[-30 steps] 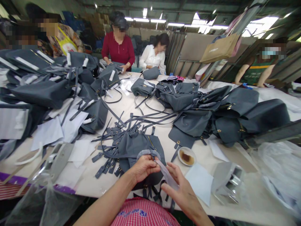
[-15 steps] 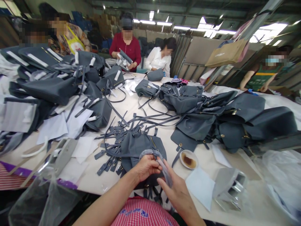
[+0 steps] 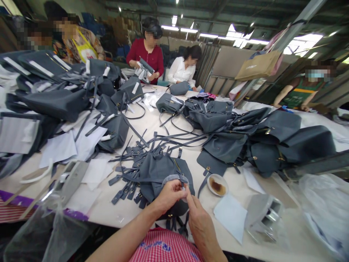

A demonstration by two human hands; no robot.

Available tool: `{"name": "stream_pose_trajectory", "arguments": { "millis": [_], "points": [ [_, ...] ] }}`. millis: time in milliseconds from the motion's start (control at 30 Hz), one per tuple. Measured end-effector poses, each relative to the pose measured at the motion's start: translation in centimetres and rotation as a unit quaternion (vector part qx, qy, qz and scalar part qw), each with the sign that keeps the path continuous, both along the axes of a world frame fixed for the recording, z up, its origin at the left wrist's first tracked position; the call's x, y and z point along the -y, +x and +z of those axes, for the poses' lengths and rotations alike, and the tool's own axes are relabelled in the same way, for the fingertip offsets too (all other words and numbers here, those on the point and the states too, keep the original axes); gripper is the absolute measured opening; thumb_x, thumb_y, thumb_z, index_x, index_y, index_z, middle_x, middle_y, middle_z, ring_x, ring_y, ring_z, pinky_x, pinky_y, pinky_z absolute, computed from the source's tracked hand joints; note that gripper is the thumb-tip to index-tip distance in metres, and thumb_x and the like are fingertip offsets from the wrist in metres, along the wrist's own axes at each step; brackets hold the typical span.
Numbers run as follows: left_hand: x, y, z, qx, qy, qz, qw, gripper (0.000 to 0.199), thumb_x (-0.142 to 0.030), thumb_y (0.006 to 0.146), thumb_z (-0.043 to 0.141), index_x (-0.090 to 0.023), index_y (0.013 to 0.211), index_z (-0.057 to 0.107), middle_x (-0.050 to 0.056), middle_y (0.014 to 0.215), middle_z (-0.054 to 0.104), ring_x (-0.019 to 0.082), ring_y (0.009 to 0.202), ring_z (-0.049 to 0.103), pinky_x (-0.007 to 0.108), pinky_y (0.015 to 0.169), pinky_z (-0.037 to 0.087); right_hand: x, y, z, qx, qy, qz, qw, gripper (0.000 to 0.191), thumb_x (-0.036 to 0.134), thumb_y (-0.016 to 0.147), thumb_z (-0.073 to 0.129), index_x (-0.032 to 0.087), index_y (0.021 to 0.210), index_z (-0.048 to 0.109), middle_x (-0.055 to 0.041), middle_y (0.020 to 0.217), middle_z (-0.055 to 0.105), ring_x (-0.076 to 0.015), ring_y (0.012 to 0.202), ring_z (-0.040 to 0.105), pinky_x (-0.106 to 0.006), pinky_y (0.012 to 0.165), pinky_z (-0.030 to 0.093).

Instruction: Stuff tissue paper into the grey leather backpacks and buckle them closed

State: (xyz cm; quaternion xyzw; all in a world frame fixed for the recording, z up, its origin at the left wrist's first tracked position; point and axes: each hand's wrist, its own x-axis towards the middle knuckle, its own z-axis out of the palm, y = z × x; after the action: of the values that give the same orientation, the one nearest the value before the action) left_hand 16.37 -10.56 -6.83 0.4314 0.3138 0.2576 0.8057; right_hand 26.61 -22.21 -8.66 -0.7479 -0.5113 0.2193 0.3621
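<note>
At the middle of the near edge of the bench [image 3: 109,209], I have my left hand [image 3: 171,194] with its fingers pinched on the grey lining [image 3: 169,178] of the dark grey bag [image 3: 155,169]. My right hand [image 3: 198,214] meets it, but I cannot tell whether those fingers grip anything; the white dish [image 3: 226,189] sits to the bag's right.

And here's the pale table [image 3: 114,214], white dish [image 3: 217,185] right of the central dark bag [image 3: 155,169], loose papers [image 3: 97,173] to its left.
</note>
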Motion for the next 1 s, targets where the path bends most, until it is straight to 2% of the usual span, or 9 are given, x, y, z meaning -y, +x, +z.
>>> {"name": "stream_pose_trajectory", "arguments": {
  "millis": [100, 200, 267, 333, 400, 533, 600, 833, 1000],
  "points": [
    [-0.3, -0.5, 0.0, -0.016, 0.009, -0.015, 1.0, 0.018, -0.008, 0.059, 0.062, -0.016, 0.072, 0.071, 0.0, 0.06, 0.063, 0.012, 0.056, 0.052, 0.023, 0.058, 0.039, 0.1, 0.5, 1.5, -0.197, -0.03, 0.002, 0.98, 0.058, 0.039, 0.085, 0.056, 0.029, 0.141, 0.044, -0.0081, 0.13, 0.062, -0.0289, 0.114, 0.06, -0.042, 0.097, 0.047],
    [-0.4, -1.0, -0.1, -0.007, -0.004, -0.034, 0.999, 0.022, -0.008, 0.06, 0.059, -0.016, 0.076, 0.071, 0.003, 0.066, 0.068, 0.014, 0.06, 0.057, 0.024, 0.061, 0.042, -0.2, 1.1, 2.8, -0.439, -0.104, -0.044, 0.892, 0.065, 0.065, 0.083, 0.047, 0.019, 0.128, 0.055, -0.0124, 0.104, 0.073, -0.0245, 0.089, 0.069, -0.038, 0.079, 0.053],
    [-0.5, -1.0, -0.2, 0.001, -0.01, -0.034, 0.999, 0.02, -0.009, 0.059, 0.06, -0.016, 0.076, 0.069, 0.003, 0.066, 0.068, 0.014, 0.061, 0.058, 0.024, 0.062, 0.043, -0.5, 1.1, 3.1, -0.531, -0.149, -0.039, 0.833, 0.062, 0.068, 0.082, 0.048, 0.015, 0.11, 0.064, -0.0106, 0.086, 0.074, -0.0186, 0.072, 0.067, -0.03, 0.067, 0.051],
    [-0.4, -1.0, -0.3, -0.001, -0.002, -0.032, 0.999, 0.019, -0.01, 0.06, 0.06, -0.015, 0.076, 0.068, 0.004, 0.066, 0.067, 0.014, 0.061, 0.058, 0.024, 0.062, 0.043, -0.9, 0.7, 2.9, -0.559, -0.165, -0.026, 0.812, 0.049, 0.061, 0.078, 0.062, 0.015, 0.094, 0.066, -0.0054, 0.075, 0.071, -0.013, 0.061, 0.062, -0.022, 0.059, 0.045],
    [-0.4, -0.8, -0.6, -0.013, 0.021, -0.028, 0.999, 0.017, -0.012, 0.061, 0.06, -0.015, 0.076, 0.068, 0.004, 0.068, 0.067, 0.014, 0.062, 0.058, 0.025, 0.063, 0.043, -1.1, 0.0, 2.2, -0.539, -0.154, -0.027, 0.828, 0.039, 0.054, 0.074, 0.07, 0.016, 0.084, 0.065, 0.0, 0.067, 0.067, -0.0098, 0.055, 0.055, -0.02, 0.053, 0.038],
    [-0.2, -0.6, -1.1, -0.058, 0.07, 0.016, 0.996, 0.008, -0.012, 0.061, 0.061, -0.016, 0.067, 0.064, 0.0, 0.065, 0.059, 0.013, 0.062, 0.051, 0.024, 0.062, 0.038, -1.5, -0.8, 0.8, -0.398, -0.098, -0.035, 0.911, 0.035, 0.051, 0.074, 0.068, 0.018, 0.069, 0.06, 0.0058, 0.057, 0.053, -0.0095, 0.053, 0.043, -0.021, 0.05, 0.031],
    [-0.1, -0.7, -1.0, -0.08, 0.088, 0.027, 0.993, 0.004, -0.012, 0.062, 0.06, -0.016, 0.061, 0.061, -0.002, 0.059, 0.053, 0.012, 0.059, 0.045, 0.024, 0.059, 0.034, -1.5, -0.8, 0.4, -0.343, -0.08, -0.046, 0.935, 0.036, 0.052, 0.073, 0.067, 0.018, 0.064, 0.058, 0.0064, 0.055, 0.049, -0.0103, 0.053, 0.04, -0.022, 0.049, 0.03],
    [0.6, -1.4, 0.5, -0.093, 0.106, 0.007, 0.99, 0.017, -0.021, 0.067, 0.06, -0.017, 0.053, 0.052, -0.004, 0.054, 0.045, 0.011, 0.055, 0.038, 0.025, 0.056, 0.029, -1.2, -1.0, 0.8, -0.316, -0.057, -0.042, 0.946, 0.034, 0.052, 0.073, 0.065, 0.019, 0.068, 0.062, 0.0026, 0.061, 0.057, -0.0142, 0.057, 0.048, -0.024, 0.052, 0.038],
    [0.9, -1.3, -0.1, -0.11, 0.087, 0.053, 0.989, 0.013, -0.022, 0.063, 0.066, -0.017, 0.063, 0.053, -0.005, 0.056, 0.047, 0.01, 0.053, 0.04, 0.024, 0.056, 0.03, -1.8, -0.3, 1.9, -0.323, 0.008, -0.106, 0.941, 0.036, 0.052, 0.072, 0.067, 0.019, 0.085, 0.066, -0.0033, 0.075, 0.067, -0.0204, 0.071, 0.06, -0.028, 0.063, 0.048]
  ]
}}
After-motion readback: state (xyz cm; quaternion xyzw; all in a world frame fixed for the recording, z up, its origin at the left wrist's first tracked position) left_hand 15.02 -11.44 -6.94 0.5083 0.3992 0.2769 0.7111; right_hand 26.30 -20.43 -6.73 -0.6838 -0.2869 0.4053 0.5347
